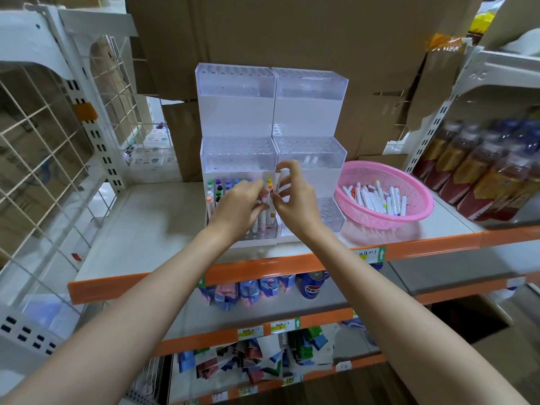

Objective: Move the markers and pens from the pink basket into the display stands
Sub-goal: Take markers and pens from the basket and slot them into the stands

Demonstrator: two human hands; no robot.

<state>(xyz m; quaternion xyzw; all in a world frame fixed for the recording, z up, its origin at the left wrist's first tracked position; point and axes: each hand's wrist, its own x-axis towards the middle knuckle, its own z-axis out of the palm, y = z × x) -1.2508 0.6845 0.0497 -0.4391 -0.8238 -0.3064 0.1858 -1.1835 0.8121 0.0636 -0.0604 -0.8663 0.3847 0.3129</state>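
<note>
both hands (pixel 263 200) crowding left stand's (pixel 238 159) front

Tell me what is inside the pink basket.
A loose pile of white-barrelled markers with coloured caps lies inside the pink basket. The pile covers the floor beneath it, so anything underneath and the exact count cannot be seen.

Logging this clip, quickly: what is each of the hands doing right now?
Left hand: grips a bunch of markers.
Right hand: pinches one upright marker.
</note>
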